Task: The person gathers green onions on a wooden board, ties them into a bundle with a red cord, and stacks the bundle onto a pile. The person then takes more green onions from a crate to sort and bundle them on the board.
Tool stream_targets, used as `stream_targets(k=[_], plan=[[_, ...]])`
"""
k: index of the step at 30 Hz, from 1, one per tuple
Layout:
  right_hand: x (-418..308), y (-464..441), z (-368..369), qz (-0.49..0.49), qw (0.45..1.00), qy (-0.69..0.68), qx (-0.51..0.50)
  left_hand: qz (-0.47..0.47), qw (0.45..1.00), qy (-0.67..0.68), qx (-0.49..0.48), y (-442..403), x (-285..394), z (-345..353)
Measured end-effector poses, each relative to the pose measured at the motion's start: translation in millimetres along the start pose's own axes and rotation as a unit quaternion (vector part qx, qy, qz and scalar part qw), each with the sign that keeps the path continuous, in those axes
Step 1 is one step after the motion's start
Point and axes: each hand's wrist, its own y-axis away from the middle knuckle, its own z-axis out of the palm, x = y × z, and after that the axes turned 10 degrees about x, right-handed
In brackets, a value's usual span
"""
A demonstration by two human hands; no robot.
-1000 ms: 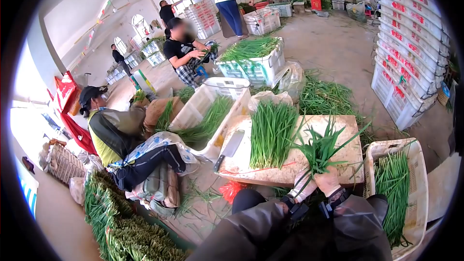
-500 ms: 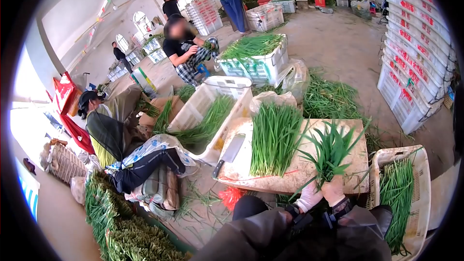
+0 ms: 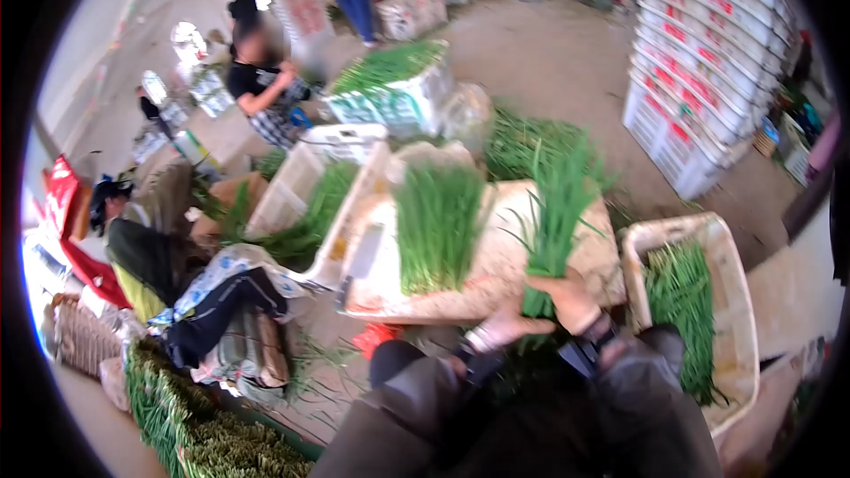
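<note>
A bunch of garlic chives [image 3: 556, 212] stands upright before me, leaf tips pointing away, above the near right part of the worn board [image 3: 496, 301]. My right hand [image 3: 571, 299] wraps round the bunch near its base. From the left, my left hand [image 3: 509, 326] closes against the lower stems, its fingertips partly hidden by them. To the left on the board lies a larger pile of garlic chives [image 3: 438, 230], stem ends toward me. A cleaver [image 3: 361, 252] rests at the board's left edge.
At right, a white crate [image 3: 739, 319] holds more chives, with tall stacked crates [image 3: 699, 80] behind. Another crate [image 3: 367, 177] stands left of the board. A seated person [image 3: 150, 239] is at left, another [image 3: 261, 84] farther back. Loose greens [image 3: 531, 142] lie beyond the board.
The bunch has come more upright and compact, its leaves less fanned out. My right hand has moved round its side. The view has swung right, so the surroundings appear shifted left.
</note>
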Motion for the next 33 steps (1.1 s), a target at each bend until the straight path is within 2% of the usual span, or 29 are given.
stream_targets(k=[1, 3, 4, 5, 7, 12, 15, 19, 22, 26, 28, 33], plan=[[16.1, 4.9, 4.5, -0.016, 1.000, 0.013, 0.006, -0.055, 0.994, 0.082, -0.048, 4.9, 0.5, -1.8], [17.0, 7.1, 4.5, -0.045, 0.998, 0.040, 0.015, -0.067, 0.982, 0.151, -0.087, 8.1, -13.8, -4.5], [3.6, 2.4, 8.6, 0.162, 0.972, -0.168, 0.036, -0.062, 0.980, 0.168, -0.090, 11.6, -13.3, -3.4], [-9.7, -2.9, 13.3, 0.349, 0.861, -0.365, 0.058, -0.048, 0.978, 0.174, -0.102, 11.5, -18.6, -2.2], [-20.2, -6.3, 17.3, 0.358, 0.858, -0.362, 0.061, -0.098, 0.963, 0.232, -0.094, 22.0, -3.1, 0.9], [-31.6, -24.2, 16.5, 0.313, 0.901, -0.297, 0.041, -0.112, 0.966, 0.227, -0.062, 22.4, -5.0, -5.2], [-19.8, -45.1, 6.3, 0.330, 0.895, -0.291, 0.076, -0.128, 0.964, 0.233, -0.029, 22.6, 3.1, -8.6], [-4.6, -69.0, -2.0, 0.263, 0.905, -0.285, 0.174, -0.119, 0.968, 0.221, -0.012, 22.0, 4.7, -15.8], [1.5, -77.3, -9.8, 0.355, 0.882, -0.221, 0.219, -0.130, 0.966, 0.225, 0.007, 22.1, 1.4, -21.2], [31.9, -87.3, -15.5, 0.276, 0.926, -0.129, 0.225, -0.125, 0.964, 0.232, 0.030, 18.2, -8.7, -27.8], [45.4, -94.2, -20.5, 0.171, 0.946, -0.083, 0.262, -0.135, 0.959, 0.244, 0.046, 17.0, -3.7, -28.8], [34.8, -88.1, -20.2, 0.101, 0.955, 0.028, 0.279, -0.199, 0.926, 0.311, 0.083, 6.5, -13.1, -28.8]])
